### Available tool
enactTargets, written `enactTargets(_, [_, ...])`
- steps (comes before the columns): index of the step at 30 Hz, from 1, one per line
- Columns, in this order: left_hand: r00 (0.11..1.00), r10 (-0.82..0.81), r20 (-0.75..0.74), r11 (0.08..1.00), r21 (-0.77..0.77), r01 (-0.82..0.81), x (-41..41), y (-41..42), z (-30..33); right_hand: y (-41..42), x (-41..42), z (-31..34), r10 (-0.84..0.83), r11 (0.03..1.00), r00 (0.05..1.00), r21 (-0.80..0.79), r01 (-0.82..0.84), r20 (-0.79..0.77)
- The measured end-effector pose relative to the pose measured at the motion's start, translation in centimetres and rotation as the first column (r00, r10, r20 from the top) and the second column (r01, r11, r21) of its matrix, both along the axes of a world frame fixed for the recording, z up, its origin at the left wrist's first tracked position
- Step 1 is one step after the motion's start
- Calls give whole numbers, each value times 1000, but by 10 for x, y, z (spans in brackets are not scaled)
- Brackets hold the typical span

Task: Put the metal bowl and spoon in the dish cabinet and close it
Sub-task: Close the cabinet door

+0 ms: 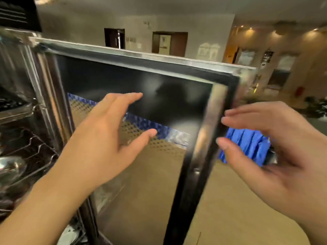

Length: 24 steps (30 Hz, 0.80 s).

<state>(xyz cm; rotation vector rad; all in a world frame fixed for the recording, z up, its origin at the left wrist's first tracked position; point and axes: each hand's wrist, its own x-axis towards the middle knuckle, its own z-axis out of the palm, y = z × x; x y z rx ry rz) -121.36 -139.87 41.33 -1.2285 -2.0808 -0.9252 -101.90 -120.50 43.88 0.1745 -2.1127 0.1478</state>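
Observation:
The dish cabinet's glass door [159,82] stands partly open in front of me, hinged at the left, with a steel frame and a dark edge at the right. My left hand [106,137] is spread in front of the glass, fingers apart, holding nothing. My right hand [276,147] hovers beside the door's right edge [203,138], fingers curved and apart, thumb close to the frame. Inside the cabinet at the far left, the metal bowl [10,167] rests on a wire rack [35,147]. I cannot pick out the spoon.
The cabinet's steel body [16,68] fills the left side, with more wire shelves above and below. Beyond the door lie a tan floor [230,200] and a blue object [247,145]. A wall with doorways stands far behind.

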Motion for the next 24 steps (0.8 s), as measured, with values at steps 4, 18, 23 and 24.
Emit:
enactTargets(4, [1000,-13,1,994,109,13,55,52,2,61,8,-22,119,956,993,-274,-106,29])
enactTargets(18, [945,313,100,911,249,-328,120,142,14,83,-30,-84,447,833,812,-506,-224,376])
enactTargets(23, [920,368,134,895,218,-390,129,130,12,70,-24,-92,486,820,806,-494,-289,337])
enactTargets(24, [918,374,132,892,218,-395,131,125,12,67,-23,-93,486,825,807,-481,-297,335])
